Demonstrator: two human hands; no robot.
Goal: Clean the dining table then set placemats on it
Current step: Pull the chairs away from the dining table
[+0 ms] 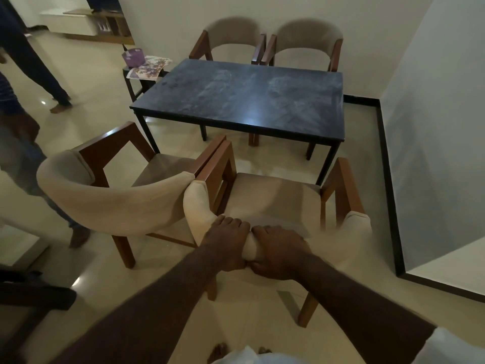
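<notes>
Dining table (236,98) apart; left hand (226,243), right hand (278,251) curled around chair backrest (196,206).

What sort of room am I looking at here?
Most likely a home dining area: a dark rectangular table, cushioned wooden armchairs on both long sides, a tiled floor. The left hand and right hand grip the back of the nearest armchair.

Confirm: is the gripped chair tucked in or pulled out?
Pulled out: chair clear of the table, left hand and right hand gripping its backrest.
</notes>
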